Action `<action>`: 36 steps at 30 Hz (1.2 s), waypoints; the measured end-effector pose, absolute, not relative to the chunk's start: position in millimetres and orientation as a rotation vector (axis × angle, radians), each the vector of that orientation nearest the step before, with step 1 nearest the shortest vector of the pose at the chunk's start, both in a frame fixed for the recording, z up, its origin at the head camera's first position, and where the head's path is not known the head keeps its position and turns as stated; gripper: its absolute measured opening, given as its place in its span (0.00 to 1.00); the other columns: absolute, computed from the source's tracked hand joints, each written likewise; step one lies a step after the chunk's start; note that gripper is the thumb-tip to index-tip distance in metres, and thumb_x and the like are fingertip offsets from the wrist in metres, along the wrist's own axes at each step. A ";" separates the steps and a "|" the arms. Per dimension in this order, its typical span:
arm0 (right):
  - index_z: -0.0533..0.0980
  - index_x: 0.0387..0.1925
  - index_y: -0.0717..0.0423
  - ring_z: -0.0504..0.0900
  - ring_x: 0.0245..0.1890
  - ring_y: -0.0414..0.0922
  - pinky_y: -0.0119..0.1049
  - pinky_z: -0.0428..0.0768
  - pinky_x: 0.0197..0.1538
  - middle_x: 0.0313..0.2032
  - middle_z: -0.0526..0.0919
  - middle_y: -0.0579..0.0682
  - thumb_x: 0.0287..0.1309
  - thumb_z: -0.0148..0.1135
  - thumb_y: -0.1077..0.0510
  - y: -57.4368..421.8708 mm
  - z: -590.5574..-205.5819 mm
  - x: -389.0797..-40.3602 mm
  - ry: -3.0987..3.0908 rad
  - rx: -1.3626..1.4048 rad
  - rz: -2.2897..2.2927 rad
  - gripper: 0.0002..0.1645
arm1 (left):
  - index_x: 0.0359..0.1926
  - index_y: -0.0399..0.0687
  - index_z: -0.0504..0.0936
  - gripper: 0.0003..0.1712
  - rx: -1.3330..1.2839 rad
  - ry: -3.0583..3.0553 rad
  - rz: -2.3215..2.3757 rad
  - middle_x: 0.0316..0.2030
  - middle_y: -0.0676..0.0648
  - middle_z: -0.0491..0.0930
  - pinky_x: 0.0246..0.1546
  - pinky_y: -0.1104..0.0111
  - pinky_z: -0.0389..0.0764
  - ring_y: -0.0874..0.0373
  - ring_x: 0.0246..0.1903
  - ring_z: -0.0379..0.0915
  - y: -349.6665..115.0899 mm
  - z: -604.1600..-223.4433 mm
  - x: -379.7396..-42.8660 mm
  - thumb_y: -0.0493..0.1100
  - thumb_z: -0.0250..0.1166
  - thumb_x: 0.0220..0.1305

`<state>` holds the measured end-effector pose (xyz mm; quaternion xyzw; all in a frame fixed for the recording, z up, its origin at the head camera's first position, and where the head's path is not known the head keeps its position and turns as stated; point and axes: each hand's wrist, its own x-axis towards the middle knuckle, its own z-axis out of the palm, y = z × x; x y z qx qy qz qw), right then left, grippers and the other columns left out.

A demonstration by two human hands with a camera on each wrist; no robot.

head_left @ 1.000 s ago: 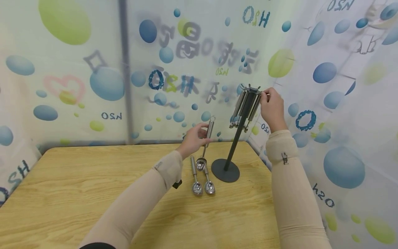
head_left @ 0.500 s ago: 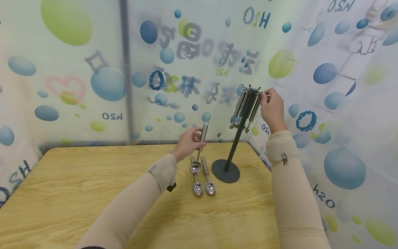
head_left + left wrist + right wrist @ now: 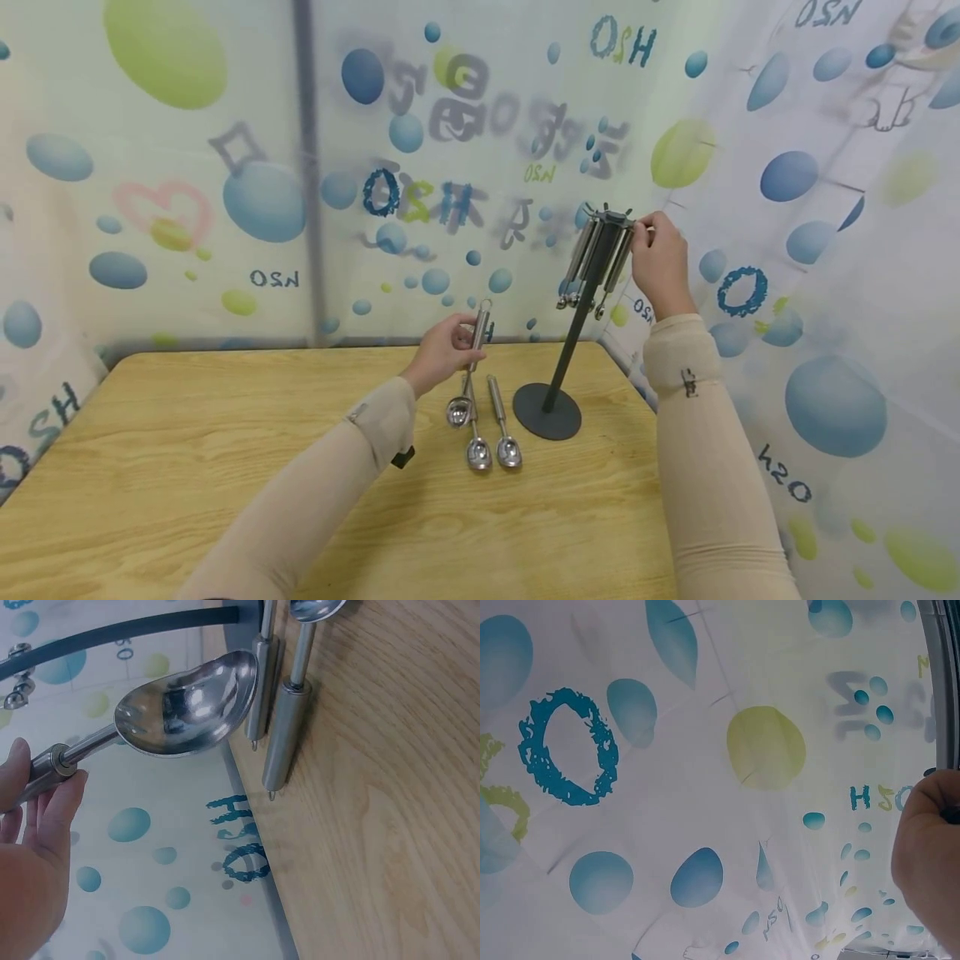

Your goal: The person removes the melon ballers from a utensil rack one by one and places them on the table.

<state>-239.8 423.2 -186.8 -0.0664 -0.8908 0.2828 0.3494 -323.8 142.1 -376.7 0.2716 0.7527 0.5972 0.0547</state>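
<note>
My left hand [image 3: 442, 354] grips the steel handle of an ice cream scoop [image 3: 459, 412], bowl end down, over the table. In the left wrist view the bowl of that ice cream scoop [image 3: 187, 709] shows clear of the wood, with fingers and thumb round its handle. Two more scoops lie side by side beneath: a left one [image 3: 478, 453], partly covered by the held one, and a right one [image 3: 509, 452]. At the top of a dark grey utensil stand [image 3: 573, 346], my right hand [image 3: 662, 265] pinches the edge by a hook; its fingertips are partly hidden.
Several steel-handled utensils [image 3: 581, 254] hang from the stand's hooks. Its round base [image 3: 547, 411] rests near the right back of the wooden table [image 3: 225, 467]. Printed curtains [image 3: 405, 250] close off the back and right side.
My left hand has moved left and slightly down with the scoop, whose bowl has passed from above the right lying scoop to the left one. My right hand stays at the stand.
</note>
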 end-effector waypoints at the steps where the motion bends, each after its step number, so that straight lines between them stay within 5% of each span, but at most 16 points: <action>1: 0.71 0.57 0.65 0.71 0.32 0.51 0.43 0.70 0.37 0.37 0.79 0.61 0.81 0.39 0.52 423.1 -186.9 -239.7 -2.307 -0.172 0.734 0.22 | 0.65 0.47 0.74 0.33 0.812 2.287 1.812 0.46 0.42 0.81 0.39 0.62 0.87 0.51 0.40 0.82 141.0 -377.6 -323.5 0.34 0.74 0.60; 15: 0.71 0.56 0.65 0.71 0.32 0.51 0.42 0.70 0.37 0.37 0.79 0.60 0.81 0.39 0.52 422.0 -186.5 -240.6 -2.305 -0.175 0.735 0.21 | 0.65 0.43 0.69 0.36 0.690 2.257 1.818 0.48 0.39 0.76 0.37 0.64 0.87 0.49 0.43 0.80 126.7 -398.8 -320.6 0.32 0.75 0.59; 36: 0.70 0.57 0.65 0.72 0.35 0.52 0.43 0.70 0.39 0.40 0.79 0.62 0.81 0.38 0.52 420.4 -186.0 -238.2 -2.320 -0.186 0.724 0.22 | 0.54 0.41 0.73 0.27 0.519 2.188 1.800 0.45 0.39 0.77 0.35 0.62 0.88 0.49 0.38 0.80 114.6 -422.5 -311.7 0.29 0.74 0.56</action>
